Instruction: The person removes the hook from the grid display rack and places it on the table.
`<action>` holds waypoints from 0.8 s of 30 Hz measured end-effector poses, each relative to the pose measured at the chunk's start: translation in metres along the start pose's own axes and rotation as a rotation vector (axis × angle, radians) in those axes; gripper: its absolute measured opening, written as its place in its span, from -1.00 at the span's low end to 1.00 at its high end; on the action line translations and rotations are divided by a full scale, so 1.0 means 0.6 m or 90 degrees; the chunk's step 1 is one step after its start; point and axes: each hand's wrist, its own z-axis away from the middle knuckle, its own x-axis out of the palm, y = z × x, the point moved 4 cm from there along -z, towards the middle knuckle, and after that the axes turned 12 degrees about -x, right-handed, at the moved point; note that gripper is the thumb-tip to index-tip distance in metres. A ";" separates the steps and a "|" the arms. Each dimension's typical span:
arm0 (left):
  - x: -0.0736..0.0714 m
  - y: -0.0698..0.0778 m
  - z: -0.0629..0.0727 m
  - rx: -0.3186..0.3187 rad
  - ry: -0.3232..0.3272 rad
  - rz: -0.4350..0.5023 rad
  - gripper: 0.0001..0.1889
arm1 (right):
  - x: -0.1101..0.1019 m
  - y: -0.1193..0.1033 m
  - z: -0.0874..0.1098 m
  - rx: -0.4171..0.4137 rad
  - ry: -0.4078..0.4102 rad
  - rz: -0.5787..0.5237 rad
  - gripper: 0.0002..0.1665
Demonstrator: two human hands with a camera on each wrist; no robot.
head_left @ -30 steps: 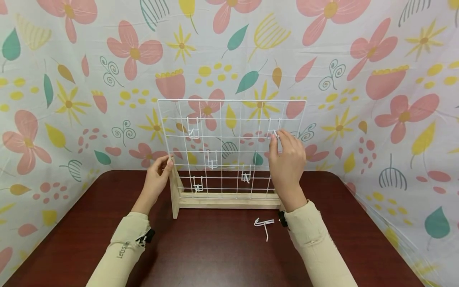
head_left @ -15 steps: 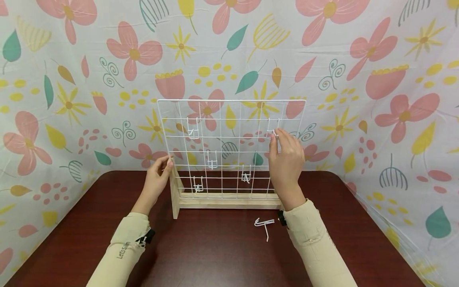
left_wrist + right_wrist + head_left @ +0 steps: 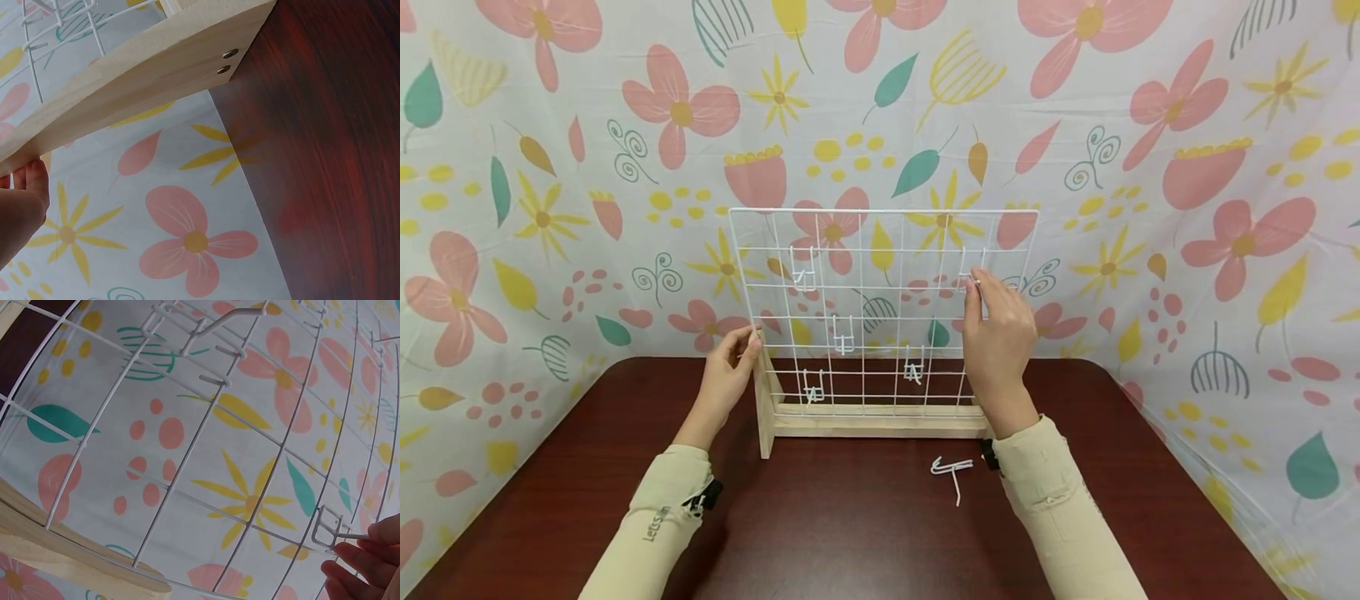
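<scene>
A white wire grid panel point(image 3: 880, 302) stands upright in a wooden stand point(image 3: 880, 427). My left hand point(image 3: 727, 372) grips the top of the stand's left side board point(image 3: 125, 94), at the grid's edge; in the left wrist view its fingers go partly out of sight behind the board. With thumb and fingers, my right hand point(image 3: 1002, 333) pinches the prong of a white wire hook point(image 3: 326, 528) hanging on the grid's upper right. Other white hooks hang on the grid: one upper left point(image 3: 804, 271), one near the middle point(image 3: 844, 337), two lower down point(image 3: 913, 367).
A loose white hook point(image 3: 953, 471) lies on the dark red-brown table point(image 3: 850, 533), in front of the stand's right part. A flower-printed cloth point(image 3: 880, 108) hangs behind the table and along its sides.
</scene>
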 end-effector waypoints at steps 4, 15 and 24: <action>0.000 -0.006 -0.003 0.007 0.004 0.005 -0.60 | 0.002 0.000 0.000 -0.005 0.011 -0.009 -0.76; 0.000 -0.005 -0.003 -0.002 0.001 0.004 -0.60 | 0.005 0.000 -0.005 -0.009 0.039 -0.047 -0.77; 0.000 -0.003 -0.003 0.000 0.003 -0.004 -0.60 | 0.003 0.000 -0.010 -0.013 0.047 -0.046 -0.77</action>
